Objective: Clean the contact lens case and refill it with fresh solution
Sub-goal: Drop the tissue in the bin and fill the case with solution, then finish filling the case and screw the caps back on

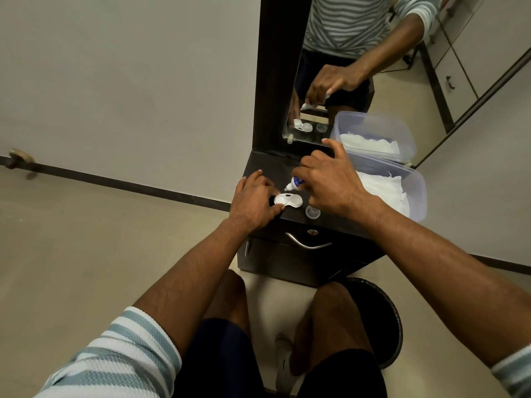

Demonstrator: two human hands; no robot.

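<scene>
A white contact lens case (288,200) with two open wells lies on the dark cabinet top (270,168). My left hand (254,201) holds its left end, thumb and fingers curled round the left well. My right hand (330,185) grips a small white solution bottle (296,183) with a blue label, tilted down to the left. The bottle's nozzle hangs just above the case's middle. A loose clear cap (312,212) lies right of the case, near the front edge.
A clear plastic tub (419,193) holding white tissue stands at the right of the cabinet top. A mirror (330,67) rises behind. The drawer handle (309,243) is below the top, and a round dark stool (390,320) stands by my knees.
</scene>
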